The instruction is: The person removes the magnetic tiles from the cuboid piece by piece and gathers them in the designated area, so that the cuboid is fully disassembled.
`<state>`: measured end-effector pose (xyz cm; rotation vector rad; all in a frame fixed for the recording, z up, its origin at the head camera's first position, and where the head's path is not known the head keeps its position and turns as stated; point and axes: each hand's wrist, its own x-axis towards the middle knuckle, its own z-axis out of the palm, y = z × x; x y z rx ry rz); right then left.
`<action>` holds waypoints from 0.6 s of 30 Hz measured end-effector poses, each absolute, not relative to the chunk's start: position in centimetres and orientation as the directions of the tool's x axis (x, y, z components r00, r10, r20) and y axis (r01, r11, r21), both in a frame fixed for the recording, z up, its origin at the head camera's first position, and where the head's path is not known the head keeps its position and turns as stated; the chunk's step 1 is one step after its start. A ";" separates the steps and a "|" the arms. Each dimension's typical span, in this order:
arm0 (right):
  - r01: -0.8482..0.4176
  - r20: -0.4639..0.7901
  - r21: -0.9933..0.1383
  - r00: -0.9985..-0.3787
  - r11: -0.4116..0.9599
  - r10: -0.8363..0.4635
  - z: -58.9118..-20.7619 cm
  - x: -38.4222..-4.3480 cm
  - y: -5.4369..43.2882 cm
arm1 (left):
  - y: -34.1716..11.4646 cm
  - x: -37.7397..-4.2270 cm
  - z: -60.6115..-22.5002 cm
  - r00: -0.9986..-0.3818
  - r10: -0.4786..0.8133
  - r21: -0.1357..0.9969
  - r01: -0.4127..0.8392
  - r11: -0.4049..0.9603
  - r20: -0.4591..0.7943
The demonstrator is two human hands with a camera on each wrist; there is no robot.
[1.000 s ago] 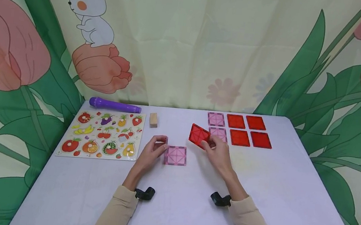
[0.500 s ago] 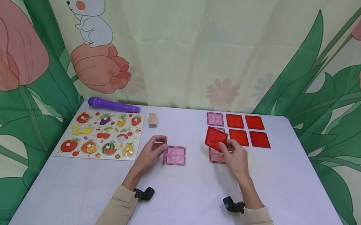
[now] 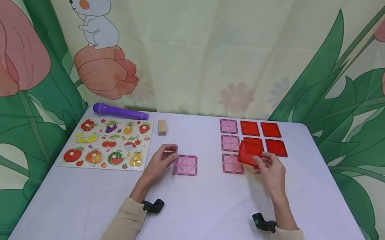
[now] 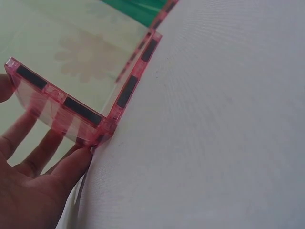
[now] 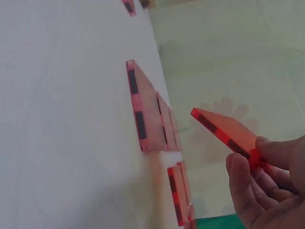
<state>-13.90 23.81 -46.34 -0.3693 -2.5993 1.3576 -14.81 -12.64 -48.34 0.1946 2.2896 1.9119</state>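
My left hand (image 3: 160, 163) holds a pink magnetic tile (image 4: 59, 93) on edge at the left side of a flat pink tile (image 3: 186, 165); the two meet along one edge in the left wrist view. Raised off the table, a red magnetic tile (image 3: 248, 155) is pinched between the thumb and fingers of my right hand (image 3: 271, 173). From the head it partly covers a red tile (image 3: 253, 140) lying behind it and the edge of the nearest pink tile (image 3: 232, 165) in the right-hand group. The right wrist view shows that held tile apart from the others.
Beyond lie more pink tiles (image 3: 230, 143) and red tiles (image 3: 276, 148) in rows. At the left are a fruit puzzle board (image 3: 122, 137), a purple toy microphone (image 3: 121, 112) and a small wooden block (image 3: 162, 128). A printed curtain (image 3: 186, 55) hangs behind the table.
My right hand has moved right with the red tile, from near the flat pink tile to over the tile group, uncovering the nearest pink tile there. My left hand stays in place.
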 end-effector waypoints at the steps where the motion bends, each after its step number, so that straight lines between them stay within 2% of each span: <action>1: 0.148 0.044 -0.822 -0.946 0.550 0.320 -46.4 -13.8 24.1 | -12.6 -14.8 -48.4 -0.980 0.194 0.984 0.004 0.178 -0.032; 11: 0.250 -0.050 -0.804 -0.933 0.540 0.357 -46.8 -13.4 26.6 | -12.0 -15.1 -49.6 -0.990 0.140 0.980 0.018 0.197 -0.009; 18: 0.277 -0.078 -0.764 -0.936 0.582 0.342 -47.4 -13.3 27.5 | -12.7 -14.8 -48.4 -0.979 0.203 0.981 0.011 0.192 -0.028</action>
